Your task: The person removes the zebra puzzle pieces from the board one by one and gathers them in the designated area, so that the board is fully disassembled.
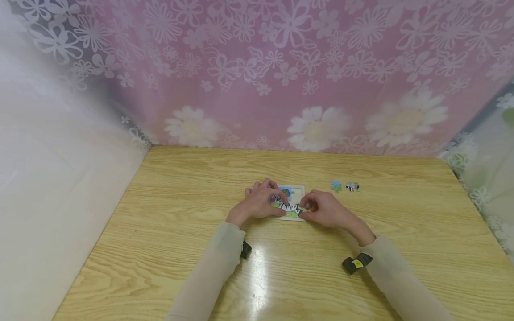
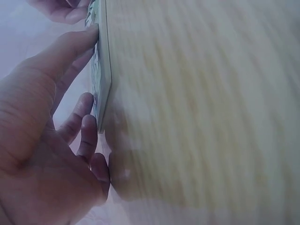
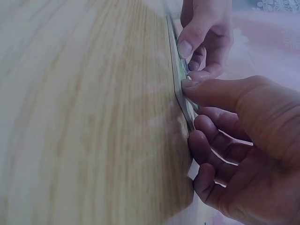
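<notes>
A small jigsaw puzzle [image 1: 292, 214] with a zebra and green grass lies in a pale tray [image 1: 298, 188] on the table. My left hand [image 1: 260, 201] curves over its left side, thumb and index finger gripping the zebra section from below and above. My right hand [image 1: 326, 208] pinches at the zebra's right end between thumb and index finger. In the left wrist view, the left thumb [image 2: 70, 49] lies over the tray's near edge. The right thumb [image 3: 215, 91] reaches the tray's corner in the right wrist view. Fingers cover part of the pieces.
Two loose puzzle pieces, one blue and green [image 1: 336, 186] and one with black-and-white stripes [image 1: 353, 187], lie right of the tray. The wood-grain table [image 1: 180, 200] meets a pink flowered curtain [image 1: 249, 89] at the back. Pale sheets hang at both sides.
</notes>
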`<state>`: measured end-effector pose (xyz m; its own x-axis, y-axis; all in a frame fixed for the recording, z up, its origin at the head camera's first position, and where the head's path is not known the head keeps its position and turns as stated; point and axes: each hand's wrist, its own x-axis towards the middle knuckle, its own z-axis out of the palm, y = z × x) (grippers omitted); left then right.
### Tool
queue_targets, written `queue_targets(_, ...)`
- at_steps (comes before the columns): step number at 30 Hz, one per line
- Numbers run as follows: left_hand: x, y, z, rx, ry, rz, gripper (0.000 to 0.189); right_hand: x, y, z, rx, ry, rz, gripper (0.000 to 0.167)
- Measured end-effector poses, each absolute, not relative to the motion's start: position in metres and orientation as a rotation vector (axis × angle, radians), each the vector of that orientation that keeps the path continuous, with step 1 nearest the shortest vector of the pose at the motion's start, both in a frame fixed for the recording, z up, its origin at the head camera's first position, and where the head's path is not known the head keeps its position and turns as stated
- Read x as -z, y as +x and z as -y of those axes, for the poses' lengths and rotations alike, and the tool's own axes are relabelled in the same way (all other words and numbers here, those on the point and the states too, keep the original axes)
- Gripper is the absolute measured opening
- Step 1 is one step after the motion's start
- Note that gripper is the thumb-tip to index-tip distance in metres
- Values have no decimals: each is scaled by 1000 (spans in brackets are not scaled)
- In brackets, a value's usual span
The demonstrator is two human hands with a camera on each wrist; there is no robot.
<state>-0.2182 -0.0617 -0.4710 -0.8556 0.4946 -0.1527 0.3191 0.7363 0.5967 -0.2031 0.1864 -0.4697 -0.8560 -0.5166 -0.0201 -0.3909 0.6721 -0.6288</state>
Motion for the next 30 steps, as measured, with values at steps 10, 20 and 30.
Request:
queue_targets(10,467,-216,61,-832,628,-2637,17,470,-199,-187,1118,-698,-2615,10)
queue_targets(20,468,-216,60,-835,612,-2645,16,471,-201,-197,1243,-612,-2591,8)
queue_targets(30,472,-218,61,-826,608,-2646,15,468,-204,-221,1240,-523,-2630,10)
